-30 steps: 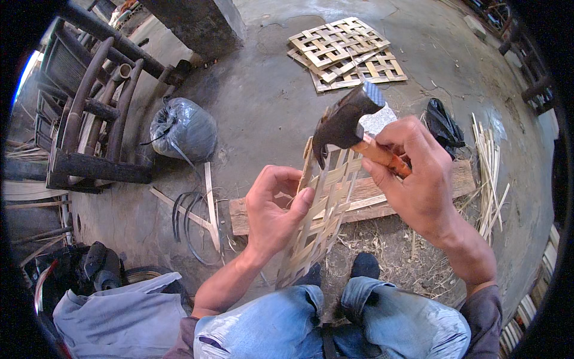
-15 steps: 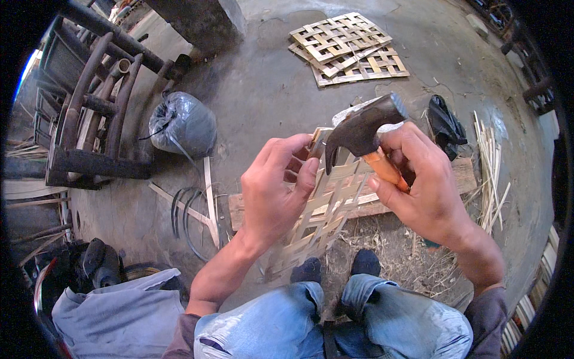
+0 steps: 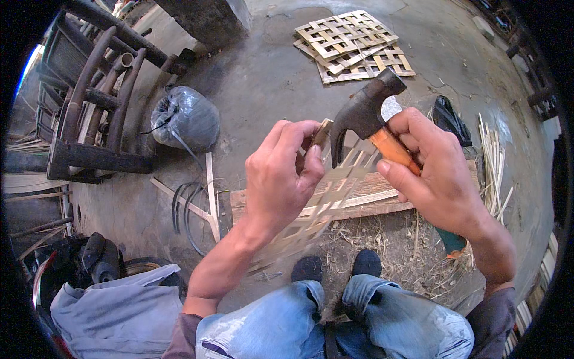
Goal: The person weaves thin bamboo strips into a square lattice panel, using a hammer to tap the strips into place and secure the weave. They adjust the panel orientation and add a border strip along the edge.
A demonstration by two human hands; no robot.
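My right hand (image 3: 441, 173) is closed round the orange handle of a claw hammer (image 3: 362, 113), up near its dark metal head. The claw points down beside my left fingers, and the striking face is turned up and away to the right. With thumb and fingers, my left hand (image 3: 280, 176) pinches the top edge of a woven bamboo panel (image 3: 335, 184). That panel slants down between my arms in an open lattice, its lower part blurred. Whether the claw touches the panel's edge I cannot tell.
A wooden plank (image 3: 376, 203) lies on the floor before my feet, with shavings around it. Farther off are stacked woven panels (image 3: 353, 45). A plastic-wrapped bundle (image 3: 185, 119) and dark chairs (image 3: 98, 102) stand left; thin strips (image 3: 491, 161) and a black bag (image 3: 449, 119) lie right.
The hammer has turned so its striking face sits higher and farther left. My right hand has shifted slightly right. The panel's lower end has swung left, and my left hand still grips its edge.
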